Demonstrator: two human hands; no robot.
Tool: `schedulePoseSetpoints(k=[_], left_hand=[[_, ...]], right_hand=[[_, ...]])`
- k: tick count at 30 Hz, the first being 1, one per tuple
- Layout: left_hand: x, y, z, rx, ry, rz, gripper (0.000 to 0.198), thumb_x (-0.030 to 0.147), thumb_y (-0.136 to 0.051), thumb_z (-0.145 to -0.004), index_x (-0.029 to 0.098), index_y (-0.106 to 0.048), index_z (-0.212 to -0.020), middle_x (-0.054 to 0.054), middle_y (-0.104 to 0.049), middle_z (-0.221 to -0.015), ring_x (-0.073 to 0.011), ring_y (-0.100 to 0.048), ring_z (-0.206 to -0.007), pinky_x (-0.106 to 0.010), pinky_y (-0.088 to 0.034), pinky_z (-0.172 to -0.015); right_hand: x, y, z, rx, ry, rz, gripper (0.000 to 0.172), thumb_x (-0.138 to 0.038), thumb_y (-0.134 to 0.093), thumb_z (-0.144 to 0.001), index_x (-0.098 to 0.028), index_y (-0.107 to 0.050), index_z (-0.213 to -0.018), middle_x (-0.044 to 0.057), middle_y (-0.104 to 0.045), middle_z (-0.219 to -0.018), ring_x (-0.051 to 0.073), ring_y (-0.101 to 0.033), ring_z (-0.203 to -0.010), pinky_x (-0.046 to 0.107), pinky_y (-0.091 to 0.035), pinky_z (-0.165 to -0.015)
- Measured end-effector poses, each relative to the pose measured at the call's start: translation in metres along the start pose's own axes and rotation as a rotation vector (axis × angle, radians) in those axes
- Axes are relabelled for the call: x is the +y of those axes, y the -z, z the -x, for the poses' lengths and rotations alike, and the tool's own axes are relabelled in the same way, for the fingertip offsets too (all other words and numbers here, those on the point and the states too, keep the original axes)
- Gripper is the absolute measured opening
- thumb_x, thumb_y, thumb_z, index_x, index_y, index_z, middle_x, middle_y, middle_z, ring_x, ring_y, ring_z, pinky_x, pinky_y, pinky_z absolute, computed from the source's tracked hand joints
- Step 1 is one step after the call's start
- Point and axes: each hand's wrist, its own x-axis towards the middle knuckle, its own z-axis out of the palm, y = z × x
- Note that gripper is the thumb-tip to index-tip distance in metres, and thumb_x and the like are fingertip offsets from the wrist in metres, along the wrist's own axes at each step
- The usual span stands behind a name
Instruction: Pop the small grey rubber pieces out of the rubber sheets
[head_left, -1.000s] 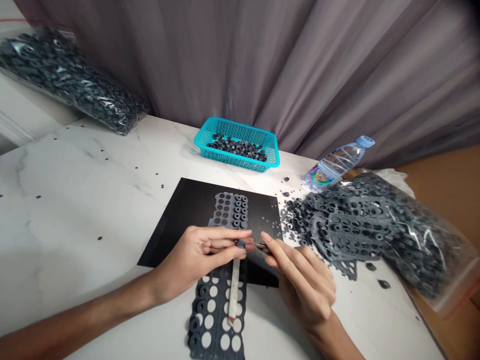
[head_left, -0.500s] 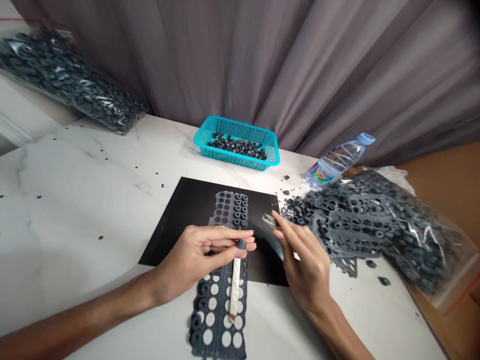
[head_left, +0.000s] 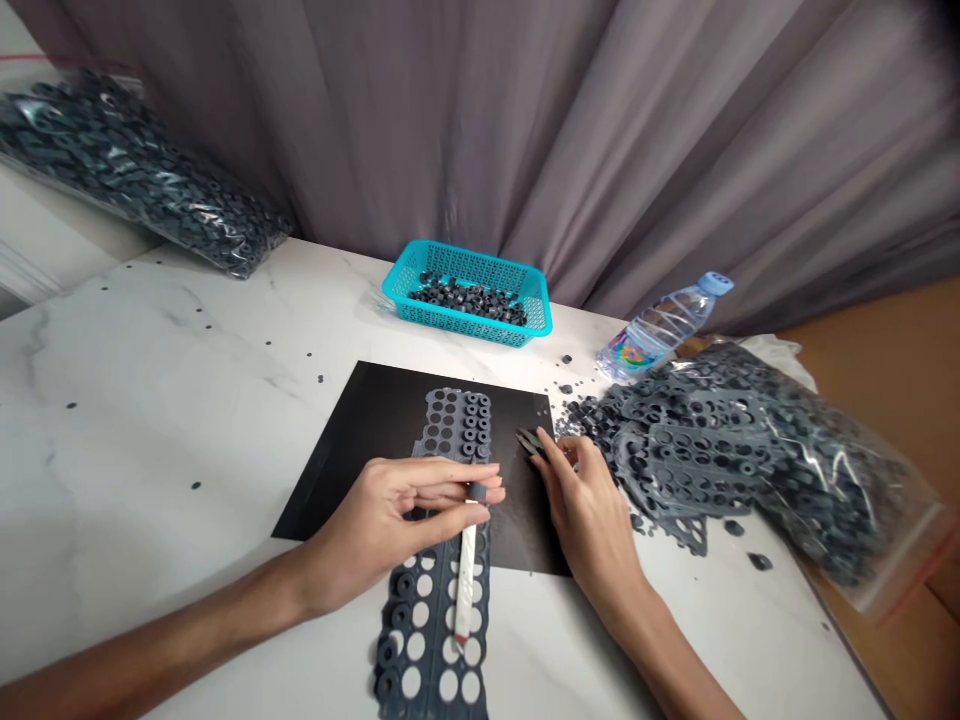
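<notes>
My left hand (head_left: 405,505) is closed over the middle of a dark grey rubber sheet (head_left: 429,640) punched with rows of round holes. Between its fingers and thumb sits a small dark rubber plug (head_left: 477,491). A white stick-like tool (head_left: 466,570) with a reddish end runs down from under this thumb along the sheet; whether the hand grips it, I cannot tell. My right hand (head_left: 589,500) pinches a pair of tweezers (head_left: 529,441), tips pointing left over the black mat (head_left: 330,450). Ring-shaped rubber pieces (head_left: 475,425) remain seated in some holes at the sheet's far end.
Behind the mat stands a turquoise basket (head_left: 391,290) holding many small rubber pieces. On the right are a water bottle (head_left: 664,325), a heap of punched sheets (head_left: 682,450) and a clear bag (head_left: 862,520). Another filled bag (head_left: 150,180) lies back left. Dark scraps dot the white table (head_left: 150,530).
My right hand has turned and shifted slightly left and down, with the tweezers still pinched. My left hand keeps the rubber plug nearly in place. The whole view has shifted slightly.
</notes>
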Motion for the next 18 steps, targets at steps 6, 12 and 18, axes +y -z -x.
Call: schedulePoseSetpoints(k=[6,12,18], left_hand=[[-0.002,0.001,-0.002,0.005,0.012,0.005,0.033,0.035,-0.076,-0.091,0.022,-0.076,-0.122,-0.005,-0.078,-0.119,-0.0218,-0.073,-0.115,-0.03,-0.056,-0.108],[-0.002,0.001,-0.014,0.037,0.09,0.101,0.044,0.04,-0.076,-0.091,0.016,-0.072,-0.128,-0.01,-0.077,-0.121,-0.0238,-0.072,-0.118,-0.034,-0.055,-0.11],[0.005,0.036,-0.076,0.144,-0.165,-0.106,0.044,0.044,-0.07,-0.094,0.013,-0.071,-0.126,-0.013,-0.078,-0.117,-0.0258,-0.076,-0.108,-0.042,-0.058,-0.106]], right_hand=[[0.003,0.0,-0.001,-0.007,0.046,0.162,0.035,-0.027,-0.045,-0.109,-0.013,-0.063,-0.135,0.014,-0.063,-0.1,0.027,-0.057,-0.091,0.035,-0.05,-0.067],[0.002,-0.001,-0.002,0.042,0.028,0.106,0.034,-0.029,-0.043,-0.109,-0.013,-0.065,-0.13,0.015,-0.062,-0.103,0.028,-0.057,-0.092,0.039,-0.052,-0.072],[-0.02,0.014,0.0,-0.031,0.144,-0.332,0.033,-0.032,-0.048,-0.109,-0.019,-0.057,-0.138,0.012,-0.061,-0.108,0.025,-0.061,-0.098,0.038,-0.055,-0.081]])
